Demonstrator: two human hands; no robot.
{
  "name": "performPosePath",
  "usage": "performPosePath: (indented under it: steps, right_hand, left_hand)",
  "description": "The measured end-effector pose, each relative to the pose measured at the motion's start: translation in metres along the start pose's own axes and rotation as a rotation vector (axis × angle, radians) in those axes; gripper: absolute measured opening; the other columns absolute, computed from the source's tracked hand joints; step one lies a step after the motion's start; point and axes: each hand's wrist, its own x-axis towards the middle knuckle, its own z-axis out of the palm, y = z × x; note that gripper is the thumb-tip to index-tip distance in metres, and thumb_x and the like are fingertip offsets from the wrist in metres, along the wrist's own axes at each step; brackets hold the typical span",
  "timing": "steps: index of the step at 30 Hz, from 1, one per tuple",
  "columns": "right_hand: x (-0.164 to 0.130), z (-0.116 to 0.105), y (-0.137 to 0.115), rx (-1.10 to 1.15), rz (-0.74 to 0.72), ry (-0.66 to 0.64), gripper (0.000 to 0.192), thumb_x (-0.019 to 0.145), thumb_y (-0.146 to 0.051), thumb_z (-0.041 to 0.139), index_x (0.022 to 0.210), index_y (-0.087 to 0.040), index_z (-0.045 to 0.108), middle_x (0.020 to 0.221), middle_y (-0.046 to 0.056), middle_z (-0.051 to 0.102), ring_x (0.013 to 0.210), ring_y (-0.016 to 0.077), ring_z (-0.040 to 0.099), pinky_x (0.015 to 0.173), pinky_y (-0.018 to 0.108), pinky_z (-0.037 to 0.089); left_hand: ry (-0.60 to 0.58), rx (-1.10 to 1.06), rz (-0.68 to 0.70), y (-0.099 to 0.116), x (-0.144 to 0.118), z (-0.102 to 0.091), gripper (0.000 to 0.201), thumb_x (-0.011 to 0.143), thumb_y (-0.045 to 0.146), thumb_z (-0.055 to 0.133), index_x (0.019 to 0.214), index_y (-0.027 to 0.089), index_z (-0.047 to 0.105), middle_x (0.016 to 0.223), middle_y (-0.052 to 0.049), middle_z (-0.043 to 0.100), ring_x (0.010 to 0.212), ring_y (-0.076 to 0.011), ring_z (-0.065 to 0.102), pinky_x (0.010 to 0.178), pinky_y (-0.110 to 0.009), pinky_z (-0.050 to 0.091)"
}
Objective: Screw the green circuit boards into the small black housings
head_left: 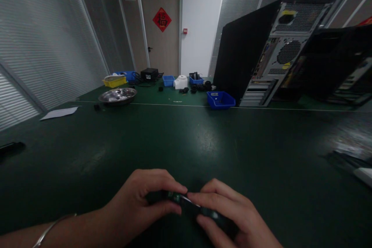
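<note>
Two hands on one small dark part

Head view: several containers stand along the far side of the green table [186, 139]. The metal bowl [117, 95] holds small items, too blurred to identify. The nearest blue bin [220, 99] shows no discernible contents; the yellow tray [115, 81] likewise cannot be read. A computer tower [261, 52] stands upright at far right, rear panel facing the camera.

At the near edge, the left hand [139, 201] and right hand [229, 213] both pinch a small dark elongated part [188, 203], fingers closed narrowly upon it. Its long axis runs from upper left to lower right, the left end sitting slightly higher. The right end is hidden beneath the right fingers.
</note>
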Motion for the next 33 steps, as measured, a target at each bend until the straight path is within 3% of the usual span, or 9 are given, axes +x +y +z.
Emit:
performPosePath:
  steps: [15, 20, 23, 29, 33]
  right_hand:
    - [-0.0017, 0.0036, -0.0013, 0.042, -0.014, 0.031, 0.034, 0.083, -0.008, 0.056, 0.113, -0.023, 0.064, 0.09, 0.007, 0.061, 0.078, 0.0162, 0.061, 0.066, 0.027, 0.049]
    - [0.0001, 0.0009, -0.0056, 0.042, 0.023, 0.084, 0.032, 0.084, -0.009, 0.054, 0.111, -0.022, 0.063, 0.091, 0.008, 0.063, 0.079, 0.0167, 0.062, 0.067, 0.028, 0.051]
    - [-0.0016, 0.0007, -0.0049, 0.037, 0.024, 0.122, 0.034, 0.084, -0.009, 0.055, 0.113, -0.025, 0.061, 0.093, 0.006, 0.063, 0.082, 0.0166, 0.063, 0.07, 0.027, 0.052]
    - [-0.0045, 0.0023, -0.0019, 0.033, -0.031, 0.085, 0.036, 0.081, -0.009, 0.057, 0.115, -0.022, 0.061, 0.092, 0.008, 0.064, 0.081, 0.018, 0.063, 0.07, 0.028, 0.052]
    - [-0.0013, 0.0007, -0.004, 0.06, 0.008, 0.045, 0.031, 0.082, -0.009, 0.055, 0.11, -0.019, 0.063, 0.092, 0.009, 0.063, 0.083, 0.0186, 0.063, 0.072, 0.029, 0.052]
  left_hand:
    - [0.002, -0.118, -0.074, 0.0012, 0.0016, 0.0024, 0.018, 0.076, 0.023, 0.072, 0.095, 0.023, 0.073, 0.083, -0.004, 0.072, 0.077, -0.017, 0.066, 0.071, -0.025, 0.049]
    - [0.02, -0.196, -0.097, -0.0018, 0.0025, 0.0015, 0.019, 0.081, 0.017, 0.064, 0.099, 0.024, 0.068, 0.099, -0.004, 0.063, 0.093, -0.0189, 0.059, 0.082, -0.03, 0.046]
    - [0.001, -0.23, -0.137, -0.003, 0.0011, 0.0024, 0.019, 0.078, 0.018, 0.066, 0.097, 0.023, 0.065, 0.105, -0.004, 0.053, 0.095, -0.0191, 0.054, 0.08, -0.029, 0.044]
    - [-0.038, -0.186, -0.2, -0.0042, 0.0003, 0.0034, 0.003, 0.08, 0.022, 0.065, 0.083, 0.02, 0.066, 0.099, -0.002, 0.048, 0.091, -0.0173, 0.052, 0.079, -0.028, 0.041]
    - [-0.064, -0.424, -0.278, -0.0053, 0.0015, 0.006, 0.029, 0.081, 0.012, 0.063, 0.105, 0.024, 0.051, 0.099, -0.002, 0.058, 0.093, -0.0178, 0.058, 0.082, -0.033, 0.044]
